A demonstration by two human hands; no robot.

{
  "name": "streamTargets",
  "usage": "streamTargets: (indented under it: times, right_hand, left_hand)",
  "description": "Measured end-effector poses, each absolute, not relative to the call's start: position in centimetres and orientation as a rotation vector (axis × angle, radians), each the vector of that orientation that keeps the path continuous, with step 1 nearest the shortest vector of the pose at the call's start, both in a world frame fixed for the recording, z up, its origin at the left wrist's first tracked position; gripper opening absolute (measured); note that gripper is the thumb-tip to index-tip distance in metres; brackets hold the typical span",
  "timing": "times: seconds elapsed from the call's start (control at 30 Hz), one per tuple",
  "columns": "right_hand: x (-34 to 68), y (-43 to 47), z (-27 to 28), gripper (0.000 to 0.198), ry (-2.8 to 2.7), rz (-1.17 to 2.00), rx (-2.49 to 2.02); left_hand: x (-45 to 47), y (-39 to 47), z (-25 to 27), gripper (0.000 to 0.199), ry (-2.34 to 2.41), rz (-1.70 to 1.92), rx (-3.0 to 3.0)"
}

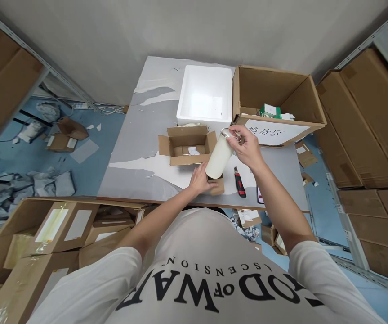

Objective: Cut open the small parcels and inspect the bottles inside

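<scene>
My right hand [247, 146] grips a cream-white bottle [219, 157] by its silvery top. The bottle is tilted, its lower end down to the left, just over a small cardboard box [217, 186] near the table's front edge. Around the left side of that small box is my left hand [199, 179], thumb across its top and fingers close to the bottle's base. Whether the bottle's end is inside the box or only above it, I cannot tell. A black and red box cutter [239, 182] lies on the table to the right of the small box.
An open carton [189, 159] stands behind my left hand. Farther back are a white foam box [204, 74] and a large labelled carton [278, 132] holding small packages. A phone [260, 195] lies by the front edge. A big carton of boxes [21, 202] stands front left.
</scene>
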State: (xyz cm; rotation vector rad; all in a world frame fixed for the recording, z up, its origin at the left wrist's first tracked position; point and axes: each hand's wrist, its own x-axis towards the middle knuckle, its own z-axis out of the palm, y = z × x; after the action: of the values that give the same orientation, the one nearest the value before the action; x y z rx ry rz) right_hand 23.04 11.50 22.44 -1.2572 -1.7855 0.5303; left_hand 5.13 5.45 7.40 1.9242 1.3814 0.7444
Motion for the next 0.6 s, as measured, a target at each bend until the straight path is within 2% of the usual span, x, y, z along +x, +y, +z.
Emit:
streamTargets:
  times: [0.13, 0.27, 0.37, 0.47, 0.6]
  right_hand:
    - [22.8, 12.5, 23.1, 0.037, -1.670, 0.553, -1.346]
    - [22.7, 13.3, 23.3, 0.042, -1.622, 0.567, -1.420]
    - [22.9, 13.6, 23.5, 0.044, -1.610, 0.587, -1.446]
    - [23.3, 13.5, 24.0, 0.045, -1.579, 0.647, -1.425]
    - [24.5, 12.6, 24.5, 0.050, -1.494, 1.011, -1.252]
  left_hand:
    - [4.6, 4.6, 8.4, 0.104, 1.342, 0.822, 1.884]
    - [4.3, 3.9, 9.7, 0.109, 1.237, 1.097, 1.743]
    - [4.8, 3.9, 10.8, 0.092, 1.119, 1.329, 1.525]
    - [5.7, 4.0, 12.0, 0.070, 1.035, 1.376, 1.269]
    - [6.0, 3.6, 13.0, 0.064, 0.904, 1.343, 1.016]
